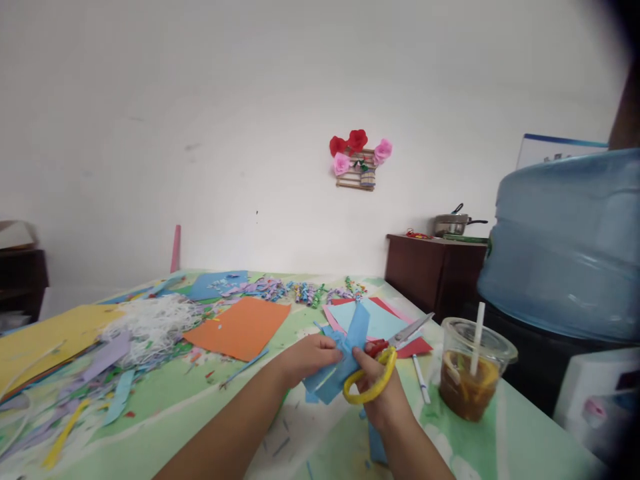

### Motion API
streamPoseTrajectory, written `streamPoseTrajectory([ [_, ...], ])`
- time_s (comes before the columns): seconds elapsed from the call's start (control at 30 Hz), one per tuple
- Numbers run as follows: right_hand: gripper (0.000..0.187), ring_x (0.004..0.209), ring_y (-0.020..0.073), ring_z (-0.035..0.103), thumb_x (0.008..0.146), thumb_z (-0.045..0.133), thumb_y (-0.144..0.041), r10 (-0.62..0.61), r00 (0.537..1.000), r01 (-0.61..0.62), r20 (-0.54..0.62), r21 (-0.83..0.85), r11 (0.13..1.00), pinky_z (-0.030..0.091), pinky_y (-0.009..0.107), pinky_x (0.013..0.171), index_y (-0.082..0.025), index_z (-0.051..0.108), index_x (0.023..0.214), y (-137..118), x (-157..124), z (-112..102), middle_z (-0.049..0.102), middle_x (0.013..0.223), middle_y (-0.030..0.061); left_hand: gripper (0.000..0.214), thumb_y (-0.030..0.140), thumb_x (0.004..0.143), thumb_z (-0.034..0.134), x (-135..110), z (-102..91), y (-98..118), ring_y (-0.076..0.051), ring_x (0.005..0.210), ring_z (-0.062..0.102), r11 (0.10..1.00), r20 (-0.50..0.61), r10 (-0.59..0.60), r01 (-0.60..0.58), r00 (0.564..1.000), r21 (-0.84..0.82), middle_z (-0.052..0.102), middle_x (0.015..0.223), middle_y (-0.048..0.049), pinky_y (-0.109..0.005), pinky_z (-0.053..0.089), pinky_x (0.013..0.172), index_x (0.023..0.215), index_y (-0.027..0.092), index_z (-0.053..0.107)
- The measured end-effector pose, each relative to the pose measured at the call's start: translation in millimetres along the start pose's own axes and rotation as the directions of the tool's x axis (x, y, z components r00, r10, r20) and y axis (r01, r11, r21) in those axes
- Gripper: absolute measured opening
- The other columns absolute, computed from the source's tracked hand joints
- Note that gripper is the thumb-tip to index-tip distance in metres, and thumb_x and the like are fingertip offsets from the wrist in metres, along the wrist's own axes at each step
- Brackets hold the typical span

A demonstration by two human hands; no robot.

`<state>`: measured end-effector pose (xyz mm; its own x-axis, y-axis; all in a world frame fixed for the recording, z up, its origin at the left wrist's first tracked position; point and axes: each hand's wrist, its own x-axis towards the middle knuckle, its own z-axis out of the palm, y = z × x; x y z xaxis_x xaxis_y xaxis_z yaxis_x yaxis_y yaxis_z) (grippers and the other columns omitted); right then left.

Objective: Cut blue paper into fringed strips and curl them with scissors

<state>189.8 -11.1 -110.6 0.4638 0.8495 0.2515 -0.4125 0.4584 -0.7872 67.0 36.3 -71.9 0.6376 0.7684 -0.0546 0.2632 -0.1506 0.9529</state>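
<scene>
My left hand (311, 360) pinches a folded piece of blue paper (327, 383) above the table. My right hand (379, 381) holds scissors (373, 390) with yellow and red handles, their metal blades pointing away to the upper right. Its fingertips also touch the blue paper, part of which stands up between the hands. Behind them lie a pale blue sheet (387, 321) and red and pink sheets. Small blue paper scraps (281, 445) are scattered on the tablecloth below my hands.
A plastic cup (473, 370) with brown drink and a straw stands at right, beside a pen (421, 380). Orange paper (243, 327), white shredded paper (155, 327) and yellow sheets (50, 337) spread leftward. Curled strips (310, 293) lie at the back. A water bottle (570, 233) rises at right.
</scene>
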Motion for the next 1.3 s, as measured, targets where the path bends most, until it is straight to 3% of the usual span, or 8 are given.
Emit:
streamPoseTrajectory([
  [0.2, 0.016, 0.06, 0.0095, 0.055, 0.085, 0.05, -0.024, -0.027, 0.992, -0.009, -0.124, -0.28, 0.96, 0.047, 0.024, 0.051, -0.015, 0.052, 0.097, 0, 17, -21, 0.056, 0.084, -0.0002, 0.029, 0.027, 0.071, 0.058, -10, -13.1, 11, -0.003, 0.034, 0.029, 0.991, -0.093, 0.11, -0.116, 0.99, -0.061, 0.031, 0.041, 0.011, -0.017, 0.021, 0.035, 0.051, 0.015, 0.041],
  [0.3, 0.02, 0.068, 0.0124, 0.057, 0.085, 0.049, -0.026, -0.016, 0.994, -0.035, -0.104, -0.464, 0.885, 0.049, 0.028, 0.057, -0.015, 0.051, 0.102, 3, 26, -32, 0.056, 0.092, 0.0021, 0.03, 0.037, 0.069, 0.055, -15, -22.8, 19, -0.005, 0.035, 0.037, 0.976, -0.144, 0.14, -0.161, 0.98, -0.146, 0.039, 0.041, 0.0099, -0.017, 0.027, 0.037, 0.055, 0.017, 0.039],
  [0.43, 0.017, 0.07, 0.0137, 0.058, 0.084, 0.052, -0.026, 0.057, 0.998, -0.024, 0.022, -0.715, 0.699, 0.049, 0.03, 0.061, -0.014, 0.054, 0.096, 14, 23, -29, 0.058, 0.09, 0.0013, 0.027, 0.042, 0.068, 0.054, -18, -24.2, 26, -0.01, 0.047, 0.054, 0.95, -0.166, 0.16, -0.198, 0.973, -0.241, 0.056, 0.056, 0.0028, -0.024, 0.043, 0.049, 0.065, 0.017, 0.045],
  [0.57, 0.014, 0.082, 0.0169, 0.056, 0.083, 0.052, -0.022, -0.033, 0.992, 0.123, 0.123, -0.864, 0.489, 0.045, 0.037, 0.073, -0.016, 0.054, 0.095, 8, 15, -21, 0.057, 0.094, 0.0019, 0.026, 0.04, 0.067, 0.055, -19, -19.2, 32, -0.009, 0.047, 0.054, 0.924, -0.227, 0.176, -0.24, 0.958, -0.297, 0.059, 0.067, 0.0004, -0.024, 0.043, 0.048, 0.079, 0.017, 0.052],
  [0.8, 0.028, 0.104, 0.0265, 0.045, 0.069, 0.049, -0.004, -0.173, 0.943, 0.319, 0.286, -0.923, 0.213, 0.033, 0.038, 0.09, -0.008, 0.05, 0.097, -14, 21, -25, 0.053, 0.104, 0.0153, 0.019, 0.032, 0.068, 0.056, -30, -12.6, 46, -0.007, 0.041, 0.045, 0.918, -0.304, 0.219, -0.301, 0.927, -0.257, 0.05, 0.044, 0.0036, -0.019, 0.034, 0.044, 0.062, 0.014, 0.057],
  [0.9, 0.03, 0.108, 0.0301, 0.042, 0.068, 0.048, -0.008, -0.151, 0.94, 0.33, 0.305, -0.925, 0.188, 0.03, 0.039, 0.092, -0.006, 0.052, 0.097, -15, 25, -29, 0.052, 0.108, 0.0201, 0.013, 0.027, 0.07, 0.055, -34, -11.9, 50, -0.008, 0.05, 0.05, 0.921, -0.368, 0.232, -0.325, 0.9, -0.215, 0.055, 0.054, 0.0028, -0.02, 0.039, 0.053, 0.07, 0.015, 0.059],
  [1.07, 0.041, 0.11, 0.0277, 0.043, 0.072, 0.044, -0.017, -0.057, 0.954, 0.298, 0.293, -0.918, 0.261, 0.032, 0.036, 0.091, -0.005, 0.042, 0.111, -16, 25, -29, 0.048, 0.117, 0.021, 0.015, 0.026, 0.072, 0.052, -42, -14.1, 57, -0.012, 0.066, 0.057, 0.929, -0.425, 0.244, -0.336, 0.872, -0.157, 0.063, 0.077, -0.0012, -0.023, 0.042, 0.063, 0.081, 0.017, 0.061],
  [1.3, 0.04, 0.103, 0.0262, 0.051, 0.067, 0.049, -0.019, 0.232, 0.887, 0.32, 0.399, -0.894, 0.313, 0.037, 0.035, 0.085, -0.012, 0.052, 0.106, -18, 10, -16, 0.057, 0.11, 0.0148, 0.016, 0.025, 0.074, 0.049, -59, -20.0, 71, -0.012, 0.057, 0.056, 0.927, -0.492, 0.249, -0.352, 0.834, -0.129, 0.06, 0.062, -0.0006, -0.023, 0.042, 0.054, 0.081, 0.015, 0.06],
])
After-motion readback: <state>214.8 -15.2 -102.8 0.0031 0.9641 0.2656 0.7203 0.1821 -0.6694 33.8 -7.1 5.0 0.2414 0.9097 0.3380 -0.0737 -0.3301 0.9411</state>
